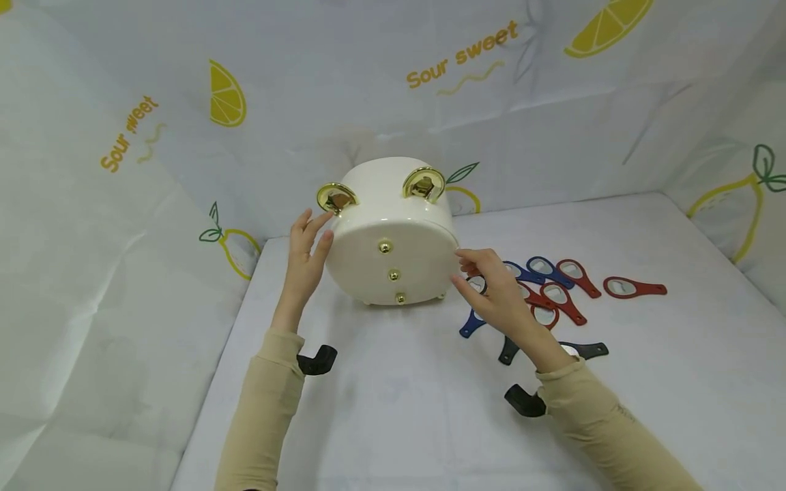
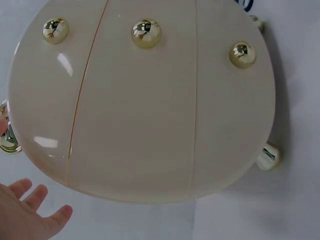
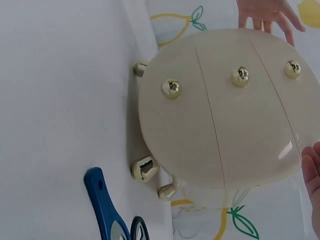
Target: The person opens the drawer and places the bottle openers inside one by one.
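Observation:
A glossy cream drawer box (image 1: 362, 266) stands on the white table, with two gold ear-shaped pieces (image 1: 424, 184) on top. Its front has gold knobs (image 2: 146, 33) and two seams, and small gold feet (image 3: 145, 168) hold it up. My left hand (image 1: 305, 256) is beside the box's upper left, its fingers extended near the left ear; whether they touch cannot be told. At the opposite side, my right hand (image 1: 497, 290) is close to the box's right edge with loosely bent fingers and thumb apart. Neither hand grips anything.
Several magnifying-glass-shaped items in red (image 1: 635, 287), blue (image 1: 549, 271) and black (image 1: 589, 350) lie right of the box, some under my right hand. A lemon-print sheet (image 1: 344, 82) hangs behind and left. Black mounts (image 1: 318, 360) stick out from both wrists.

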The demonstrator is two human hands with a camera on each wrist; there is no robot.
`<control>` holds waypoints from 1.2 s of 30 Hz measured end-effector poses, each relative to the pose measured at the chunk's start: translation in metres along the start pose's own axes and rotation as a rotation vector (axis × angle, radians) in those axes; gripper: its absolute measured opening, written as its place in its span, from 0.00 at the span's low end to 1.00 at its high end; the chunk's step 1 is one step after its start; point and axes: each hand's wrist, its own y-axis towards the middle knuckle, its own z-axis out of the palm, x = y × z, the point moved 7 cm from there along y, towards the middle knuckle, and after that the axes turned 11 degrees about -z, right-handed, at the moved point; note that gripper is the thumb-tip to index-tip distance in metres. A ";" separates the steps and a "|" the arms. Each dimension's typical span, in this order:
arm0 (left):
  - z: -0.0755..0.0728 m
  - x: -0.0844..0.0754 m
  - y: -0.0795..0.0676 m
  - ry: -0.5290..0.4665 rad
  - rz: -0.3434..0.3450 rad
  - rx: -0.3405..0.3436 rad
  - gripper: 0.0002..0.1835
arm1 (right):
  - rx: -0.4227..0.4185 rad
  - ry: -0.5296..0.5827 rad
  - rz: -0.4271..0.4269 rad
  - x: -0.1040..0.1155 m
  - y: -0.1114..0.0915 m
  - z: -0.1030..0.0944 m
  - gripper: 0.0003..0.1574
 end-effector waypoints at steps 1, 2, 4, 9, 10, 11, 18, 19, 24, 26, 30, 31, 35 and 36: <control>0.002 0.000 0.002 -0.003 -0.014 0.017 0.29 | -0.005 0.012 -0.015 0.003 0.002 0.002 0.27; 0.003 0.000 0.003 -0.005 -0.026 0.032 0.31 | -0.010 0.024 -0.033 0.005 0.005 0.004 0.27; 0.005 0.000 0.007 -0.019 -0.053 0.059 0.32 | -0.014 0.049 -0.059 0.009 0.009 0.009 0.26; 0.011 -0.004 0.016 -0.076 -0.099 0.121 0.25 | -0.031 0.098 -0.121 0.019 0.022 0.021 0.26; 0.012 -0.005 0.019 -0.085 -0.103 0.132 0.23 | -0.036 0.109 -0.134 0.020 0.024 0.023 0.26; 0.014 -0.006 0.021 -0.100 -0.106 0.147 0.23 | -0.039 0.118 -0.146 0.022 0.026 0.025 0.26; 0.018 -0.004 0.032 -0.086 -0.185 0.180 0.26 | -0.031 0.138 -0.141 0.028 0.035 0.038 0.26; 0.018 -0.002 0.033 -0.093 -0.196 0.178 0.26 | -0.032 0.135 -0.139 0.028 0.037 0.039 0.26; 0.018 0.004 0.035 -0.125 -0.179 0.175 0.26 | -0.038 0.156 -0.124 0.029 0.045 0.046 0.24; 0.020 0.004 0.036 -0.136 -0.163 0.185 0.25 | -0.033 0.174 -0.113 0.028 0.048 0.049 0.24; 0.023 0.004 0.039 -0.133 -0.137 0.204 0.22 | -0.026 0.175 -0.112 0.026 0.051 0.054 0.23; 0.023 0.004 0.039 -0.135 -0.129 0.206 0.21 | -0.022 0.173 -0.111 0.026 0.052 0.055 0.23; 0.024 0.001 0.042 -0.149 -0.115 0.215 0.20 | -0.005 0.195 -0.085 0.026 0.055 0.060 0.22; 0.024 0.002 0.042 -0.151 -0.118 0.217 0.20 | 0.002 0.206 -0.071 0.025 0.056 0.062 0.22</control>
